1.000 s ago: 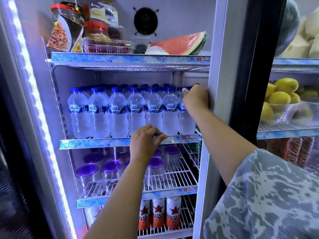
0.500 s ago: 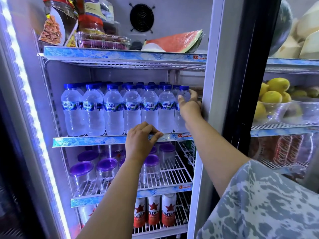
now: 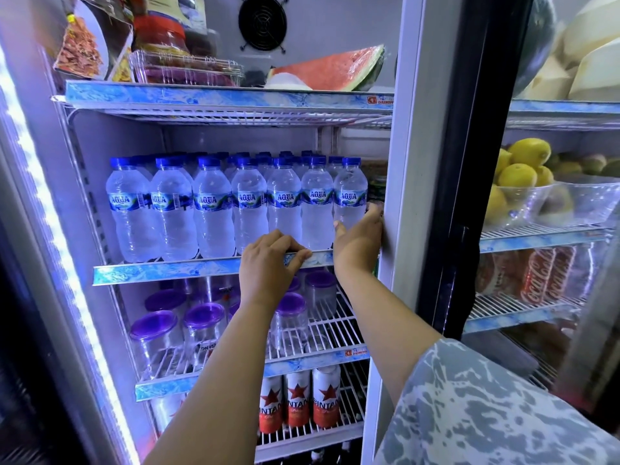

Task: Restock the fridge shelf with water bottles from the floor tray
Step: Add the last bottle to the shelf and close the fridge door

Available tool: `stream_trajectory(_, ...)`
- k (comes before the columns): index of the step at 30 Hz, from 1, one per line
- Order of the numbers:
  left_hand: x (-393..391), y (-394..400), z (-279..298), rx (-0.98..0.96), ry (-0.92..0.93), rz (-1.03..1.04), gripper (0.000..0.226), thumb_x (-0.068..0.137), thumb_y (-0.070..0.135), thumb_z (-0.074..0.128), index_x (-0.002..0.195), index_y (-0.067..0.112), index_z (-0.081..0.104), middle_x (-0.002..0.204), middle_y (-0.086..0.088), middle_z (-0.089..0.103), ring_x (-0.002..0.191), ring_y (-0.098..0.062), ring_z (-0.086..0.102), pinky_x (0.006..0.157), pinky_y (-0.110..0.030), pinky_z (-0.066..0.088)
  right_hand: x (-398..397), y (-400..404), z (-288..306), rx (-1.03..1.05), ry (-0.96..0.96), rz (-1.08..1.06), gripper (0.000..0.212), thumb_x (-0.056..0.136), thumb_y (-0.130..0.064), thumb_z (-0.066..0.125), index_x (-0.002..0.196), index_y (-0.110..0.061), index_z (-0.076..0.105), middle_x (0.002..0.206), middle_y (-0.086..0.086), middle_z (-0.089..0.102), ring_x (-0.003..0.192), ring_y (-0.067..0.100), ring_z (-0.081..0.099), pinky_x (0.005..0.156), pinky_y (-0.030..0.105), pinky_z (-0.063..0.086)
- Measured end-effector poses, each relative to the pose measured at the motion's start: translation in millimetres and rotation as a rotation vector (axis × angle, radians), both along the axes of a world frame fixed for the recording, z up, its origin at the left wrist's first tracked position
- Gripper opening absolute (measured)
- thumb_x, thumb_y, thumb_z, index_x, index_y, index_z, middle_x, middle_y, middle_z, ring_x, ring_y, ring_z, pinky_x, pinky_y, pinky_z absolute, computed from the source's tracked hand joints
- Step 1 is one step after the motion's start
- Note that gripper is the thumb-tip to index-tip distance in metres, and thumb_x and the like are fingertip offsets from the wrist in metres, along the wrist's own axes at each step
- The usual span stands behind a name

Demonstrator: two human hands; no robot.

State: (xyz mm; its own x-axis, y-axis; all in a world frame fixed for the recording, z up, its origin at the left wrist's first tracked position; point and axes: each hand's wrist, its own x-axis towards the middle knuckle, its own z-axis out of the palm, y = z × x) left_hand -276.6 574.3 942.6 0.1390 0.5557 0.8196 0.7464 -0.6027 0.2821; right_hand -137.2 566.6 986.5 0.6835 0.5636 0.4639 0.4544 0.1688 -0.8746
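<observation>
Seating rightmost water bottle (image 3: 350, 196) in the shelf row.
Right hand (image 3: 357, 238) wrapped around its base; left hand (image 3: 268, 263) hooked over shelf edge (image 3: 167, 271). Next: release, fetch more.

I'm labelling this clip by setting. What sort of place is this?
Probably a small shop or café: a glass-door display fridge with LED lighting, a full shelf of identical Aqua water bottles, rows of Bintang cans, and Coca-Cola cans in the unit alongside.
</observation>
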Motion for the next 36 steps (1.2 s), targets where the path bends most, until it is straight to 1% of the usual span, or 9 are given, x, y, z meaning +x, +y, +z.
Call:
stream_trajectory(4, -0.5, -0.4, 0.3, 0.005, -0.003, -0.001, 0.019, 0.080, 0.038, 0.072, 0.076, 0.020, 0.068, 0.075, 0.007, 0.060, 0.070, -0.017, 0.058, 0.068, -0.030, 0.044, 1.5, -1.2, 0.4, -0.029, -0.049, 0.001, 0.056, 0.091, -0.012, 0.062, 0.140, -0.009, 0.036, 0.142, 0.010, 0.046, 0.128, 0.027, 0.048, 0.096, 0.035, 0.043)
stream_trajectory(9, -0.3, -1.1, 0.5, 0.006, -0.007, 0.003, 0.019, 0.080, 0.039, 0.072, 0.076, 0.021, 0.068, 0.075, 0.007, 0.060, 0.070, -0.016, 0.058, 0.069, -0.028, 0.041, 7.6, -0.9, 3.0, -0.075, -0.062, 0.041, 0.054, 0.093, -0.010, 0.058, 0.142, -0.010, 0.035, 0.141, 0.011, 0.047, 0.126, 0.028, 0.048, 0.093, 0.033, 0.042)
stream_trajectory(15, -0.3, -1.5, 0.9, -0.004, -0.012, 0.001, 0.019, 0.080, 0.039, 0.072, 0.076, 0.021, 0.068, 0.076, 0.007, 0.060, 0.072, -0.017, 0.059, 0.069, -0.028, 0.039, 10.8, 4.8, 0.8, -0.129, -0.093, 0.040, 0.055, 0.094, -0.013, 0.055, 0.144, -0.013, 0.032, 0.142, 0.012, 0.048, 0.126, 0.032, 0.049, 0.093, 0.040, 0.045)
stream_trajectory(19, -0.2, -1.9, 1.3, 0.000, -0.017, 0.000, 0.018, 0.079, 0.038, 0.073, 0.075, 0.021, 0.068, 0.075, 0.007, 0.060, 0.071, -0.017, 0.058, 0.070, -0.027, 0.037, 10.7, 7.1, -1.5, -0.125, -0.081, 0.052, 0.057, 0.095, -0.015, 0.055, 0.145, -0.014, 0.029, 0.142, 0.012, 0.048, 0.127, 0.033, 0.048, 0.095, 0.041, 0.046)
stream_trajectory(25, -0.1, -2.3, 2.3, -0.016, -0.020, -0.012, 0.019, 0.079, 0.038, 0.073, 0.075, 0.021, 0.067, 0.074, 0.007, 0.059, 0.070, -0.017, 0.058, 0.069, -0.027, 0.038, 10.2, 8.0, -3.0, -0.134, -0.083, 0.032, 0.050, 0.095, -0.014, 0.053, 0.141, -0.011, 0.032, 0.136, 0.015, 0.052, 0.122, 0.034, 0.051, 0.088, 0.038, 0.045)
stream_trajectory(27, -0.8, -2.4, 2.6, -0.024, -0.016, -0.014, 0.018, 0.080, 0.038, 0.072, 0.076, 0.021, 0.068, 0.075, 0.007, 0.059, 0.071, -0.016, 0.058, 0.071, -0.027, 0.039, 9.7, 7.9, -3.5, -0.147, -0.101, 0.036, 0.053, 0.096, -0.015, 0.053, 0.144, -0.011, 0.030, 0.141, 0.014, 0.048, 0.126, 0.033, 0.048, 0.093, 0.041, 0.044)
stream_trajectory(30, -1.2, -3.8, 3.3, -0.030, -0.005, -0.021, 0.017, 0.081, 0.037, 0.071, 0.078, 0.021, 0.068, 0.077, 0.007, 0.059, 0.074, -0.016, 0.058, 0.074, -0.026, 0.037, 7.6, 4.0, -6.3, -0.182, -0.140, 0.040, 0.062, 0.097, -0.017, 0.053, 0.150, -0.012, 0.021, 0.152, 0.008, 0.035, 0.136, 0.031, 0.038, 0.104, 0.044, 0.041)
stream_trajectory(33, -2.2, -5.1, 5.4, -0.064, 0.012, -0.046, 0.014, 0.083, 0.035, 0.070, 0.083, 0.021, 0.069, 0.081, 0.008, 0.060, 0.080, -0.015, 0.057, 0.078, -0.027, 0.038, 3.0, -4.3, -14.8, -0.135, -0.198, 0.011, 0.066, 0.095, -0.013, 0.055, 0.151, -0.010, 0.020, 0.155, 0.010, 0.031, 0.140, 0.029, 0.034, 0.110, 0.041, 0.037)
stream_trajectory(36, -5.0, -9.3, 9.2, -0.121, 0.024, -0.097, 0.010, 0.085, 0.030, 0.069, 0.090, 0.021, 0.071, 0.087, 0.007, 0.059, 0.088, -0.015, 0.056, 0.085, -0.030, 0.041, -2.1, -16.1, -26.1, -0.083, -0.274, 0.023, 0.063, 0.097, -0.013, 0.051, 0.151, -0.008, 0.018, 0.155, 0.012, 0.028, 0.143, 0.027, 0.029, 0.113, 0.038, 0.034)
